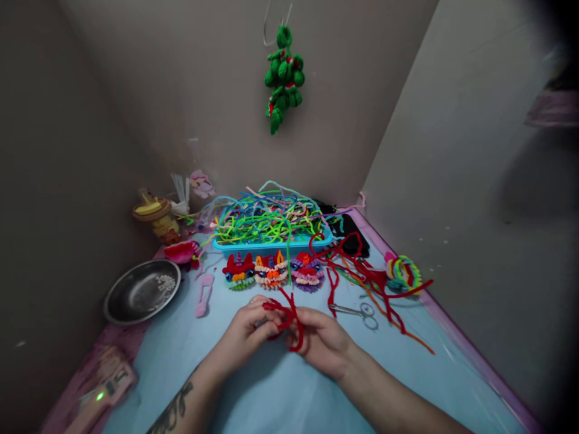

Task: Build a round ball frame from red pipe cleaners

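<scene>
Both my hands meet over the light blue table (280, 392), near its middle. My left hand (248, 330) and my right hand (322, 339) both pinch a red pipe cleaner (286, 316) that is bent and twisted into loops between the fingers. Just beyond the hands stand three small pipe-cleaner heads: a red one (238, 271), an orange one (271, 270) and a purple one (306, 271). Loose red pipe cleaners (362, 274) lie to the right.
A blue tray (271, 244) heaped with coloured pipe cleaners sits at the back. Scissors (357, 311) lie right of my hands. A metal bowl (142, 290) with beads is on the left, with a pink tool (203, 294) beside it. A green ornament (283, 75) hangs on the wall.
</scene>
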Demonstrator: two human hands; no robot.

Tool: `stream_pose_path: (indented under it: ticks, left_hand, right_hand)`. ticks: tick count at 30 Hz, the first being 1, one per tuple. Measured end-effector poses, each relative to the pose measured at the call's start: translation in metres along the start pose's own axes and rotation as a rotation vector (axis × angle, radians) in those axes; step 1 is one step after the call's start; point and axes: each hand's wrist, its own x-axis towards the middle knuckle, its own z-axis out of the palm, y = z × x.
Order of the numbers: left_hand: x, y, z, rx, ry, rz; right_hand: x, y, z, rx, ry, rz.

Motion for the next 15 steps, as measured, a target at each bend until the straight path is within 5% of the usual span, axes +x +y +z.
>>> stream_pose_path:
  ticks: [15]
  left_hand:
    - [0.002, -0.014, -0.003, 0.005, 0.109, -0.050]
  right_hand:
    - [0.004, -0.006, -0.003, 0.067, 0.179, -0.159]
